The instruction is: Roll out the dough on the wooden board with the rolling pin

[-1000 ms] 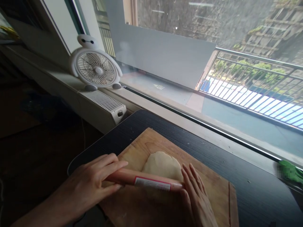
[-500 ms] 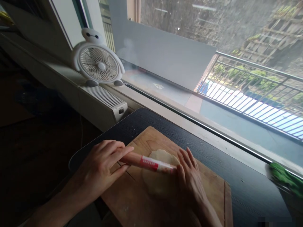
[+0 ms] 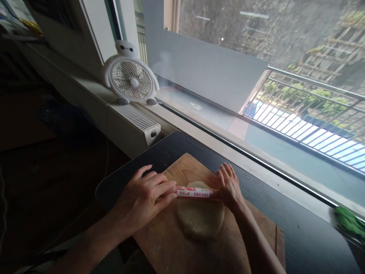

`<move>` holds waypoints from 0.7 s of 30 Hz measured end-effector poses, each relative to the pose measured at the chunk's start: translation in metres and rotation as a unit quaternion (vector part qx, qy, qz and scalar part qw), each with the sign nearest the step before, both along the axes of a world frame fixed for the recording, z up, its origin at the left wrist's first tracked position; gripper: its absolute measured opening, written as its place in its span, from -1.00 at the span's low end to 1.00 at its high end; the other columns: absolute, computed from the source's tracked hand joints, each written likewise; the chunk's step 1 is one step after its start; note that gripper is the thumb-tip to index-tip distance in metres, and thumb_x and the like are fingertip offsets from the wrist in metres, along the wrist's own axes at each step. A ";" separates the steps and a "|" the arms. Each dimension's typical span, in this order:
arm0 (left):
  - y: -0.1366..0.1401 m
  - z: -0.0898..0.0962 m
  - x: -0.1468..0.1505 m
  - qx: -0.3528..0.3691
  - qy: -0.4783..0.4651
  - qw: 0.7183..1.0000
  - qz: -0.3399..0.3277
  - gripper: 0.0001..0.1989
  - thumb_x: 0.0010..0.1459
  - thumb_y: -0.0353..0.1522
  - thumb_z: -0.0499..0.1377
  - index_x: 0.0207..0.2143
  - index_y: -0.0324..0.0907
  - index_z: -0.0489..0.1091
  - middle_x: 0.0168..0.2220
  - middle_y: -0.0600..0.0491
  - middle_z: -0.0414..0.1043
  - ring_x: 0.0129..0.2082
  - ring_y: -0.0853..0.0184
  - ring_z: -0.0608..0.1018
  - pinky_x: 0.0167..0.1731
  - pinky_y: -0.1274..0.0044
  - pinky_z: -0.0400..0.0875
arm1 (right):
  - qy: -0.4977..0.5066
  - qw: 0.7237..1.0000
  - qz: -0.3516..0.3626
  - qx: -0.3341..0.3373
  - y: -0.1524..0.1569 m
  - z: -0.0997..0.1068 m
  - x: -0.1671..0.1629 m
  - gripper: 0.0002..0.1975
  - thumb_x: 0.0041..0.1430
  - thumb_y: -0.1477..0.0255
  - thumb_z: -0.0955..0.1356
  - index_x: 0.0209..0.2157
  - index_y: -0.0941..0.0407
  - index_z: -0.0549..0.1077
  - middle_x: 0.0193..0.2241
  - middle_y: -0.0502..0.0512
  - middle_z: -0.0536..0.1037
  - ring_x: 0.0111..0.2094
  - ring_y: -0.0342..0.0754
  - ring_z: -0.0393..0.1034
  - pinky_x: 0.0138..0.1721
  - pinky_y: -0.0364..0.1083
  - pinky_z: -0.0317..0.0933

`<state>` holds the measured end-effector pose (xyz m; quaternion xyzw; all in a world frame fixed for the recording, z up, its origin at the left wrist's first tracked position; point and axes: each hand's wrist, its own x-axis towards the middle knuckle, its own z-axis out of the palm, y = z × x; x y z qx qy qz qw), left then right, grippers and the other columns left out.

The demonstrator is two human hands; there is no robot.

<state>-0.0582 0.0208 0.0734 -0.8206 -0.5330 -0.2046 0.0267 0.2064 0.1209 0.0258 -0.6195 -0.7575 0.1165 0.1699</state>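
Observation:
A rolling pin (image 3: 194, 192) with a red and white label lies across the far part of a flattened sheet of dough (image 3: 202, 219). The pale dough rests on a wooden board (image 3: 159, 239). My left hand (image 3: 148, 194) is closed around the pin's left end, its index finger and thumb along the wood. My right hand (image 3: 230, 187) presses on the pin's right end, fingers pointing away and the palm hiding that end. Most of the dough shows on the near side of the pin, with a small strip beyond it.
The board sits on a dark table (image 3: 308, 224) by a window. A white fan (image 3: 132, 80) stands on the sill beside a white radiator (image 3: 137, 118). A green cloth (image 3: 349, 220) lies at the right.
The rolling pin has turned to lie more level and rolled toward the far edge of the dough, uncovering the near part. Its label has rotated. The whole view has shifted slightly.

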 end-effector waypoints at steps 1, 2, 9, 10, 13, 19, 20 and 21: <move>-0.004 0.001 0.001 0.000 -0.001 1.000 0.006 -0.76 0.18 -0.32 0.08 -0.10 -0.03 0.40 -0.29 0.10 0.42 -0.27 0.34 0.46 0.08 0.21 0.06 | -0.002 1.000 0.011 0.005 -0.013 -0.003 0.004 -0.41 0.29 0.19 -0.02 0.16 0.25 0.19 0.23 0.18 0.08 0.28 0.05 -0.25 0.22 0.15 -0.17; -0.007 0.004 0.003 -0.003 0.000 1.000 0.010 -0.74 0.17 -0.34 0.10 -0.07 -0.02 0.39 -0.28 0.10 0.41 -0.27 0.34 0.45 0.08 0.21 0.07 | -0.004 1.000 0.023 0.008 -0.030 -0.007 0.009 -0.43 0.30 0.20 -0.02 0.15 0.23 0.20 0.23 0.15 0.10 0.28 0.04 -0.27 0.23 0.14 -0.17; -0.013 0.010 0.017 -0.048 0.005 0.999 -0.012 -0.69 0.17 -0.36 0.12 -0.02 -0.01 0.34 -0.30 0.11 0.39 -0.25 0.34 0.46 0.06 0.27 0.14 | -0.035 0.998 0.033 0.035 -0.071 -0.012 0.025 -0.56 0.29 0.27 0.03 0.06 0.03 0.31 0.15 0.04 0.24 0.28 0.08 -0.29 0.19 0.23 -0.11; -0.014 0.008 0.017 -0.057 0.008 0.998 -0.013 -0.70 0.17 -0.35 0.11 -0.01 -0.02 0.34 -0.30 0.10 0.40 -0.26 0.34 0.46 0.06 0.28 0.15 | -0.038 0.998 0.025 0.030 -0.054 -0.009 0.019 -0.55 0.29 0.27 0.01 0.00 0.03 0.37 0.13 0.05 0.27 0.28 0.11 -0.27 0.17 0.25 -0.11; -0.022 -0.001 0.019 -0.078 0.008 0.997 -0.016 -0.67 0.19 -0.36 0.08 0.03 -0.04 0.31 -0.31 0.09 0.45 -0.29 0.32 0.48 0.01 0.30 0.22 | -0.041 0.998 0.027 0.027 0.009 0.002 -0.015 -0.51 0.29 0.22 0.02 0.01 0.10 0.37 0.13 0.16 0.27 0.26 0.18 -0.19 0.14 0.27 -0.08; -0.050 -0.008 0.026 -0.110 -0.031 0.993 0.009 -0.52 0.19 -0.40 0.00 0.17 -0.09 0.12 -0.27 0.06 0.49 -0.34 0.31 0.51 -0.27 0.46 0.36 | -0.039 0.988 0.130 0.071 0.054 0.018 -0.073 -0.48 0.27 0.16 0.08 0.11 0.17 0.26 0.15 0.17 0.23 0.27 0.10 -0.24 0.20 0.11 -0.20; -0.052 -0.009 0.028 -0.109 -0.032 0.993 0.006 -0.49 0.16 -0.41 0.02 0.19 -0.08 0.10 -0.27 0.05 0.48 -0.34 0.30 0.51 -0.29 0.47 0.37 | -0.040 0.987 0.143 0.068 0.049 0.018 -0.070 -0.48 0.26 0.16 0.10 0.10 0.16 0.27 0.15 0.17 0.23 0.27 0.09 -0.23 0.19 0.10 -0.18; -0.052 -0.010 0.028 -0.106 -0.028 0.994 0.006 -0.45 0.13 -0.42 0.03 0.20 -0.09 0.07 -0.27 0.05 0.48 -0.34 0.29 0.51 -0.31 0.47 0.37 | -0.042 0.986 0.153 0.059 0.042 0.016 -0.063 -0.50 0.26 0.17 0.11 0.10 0.15 0.28 0.15 0.16 0.24 0.27 0.10 -0.21 0.19 0.10 -0.15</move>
